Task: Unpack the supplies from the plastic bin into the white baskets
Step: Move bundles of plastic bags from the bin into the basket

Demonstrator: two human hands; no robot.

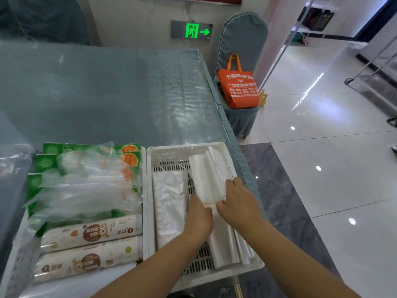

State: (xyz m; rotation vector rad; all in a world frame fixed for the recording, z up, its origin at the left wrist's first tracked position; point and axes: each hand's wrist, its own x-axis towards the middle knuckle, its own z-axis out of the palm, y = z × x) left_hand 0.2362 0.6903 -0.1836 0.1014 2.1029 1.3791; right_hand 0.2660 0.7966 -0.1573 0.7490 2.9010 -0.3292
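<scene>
Glossy white floor tiles fill the right of the scene, and a surface under a clear plastic cover fills the left. A chair at the far right end of the surface carries an orange bag. A green exit sign hangs on the far wall.

Two white baskets stand side by side at the near edge of the surface. The left basket holds green-backed packs of clear gloves at its far end and two printed rolls at its near end. The right basket holds a flat stack of clear bags on its left and long white folded bag packs on its right.

Both hands are inside the right basket. The left hand rests on the bag packs, fingers curled down against them. The right hand has its fingers closed around the edge of the same packs.
</scene>
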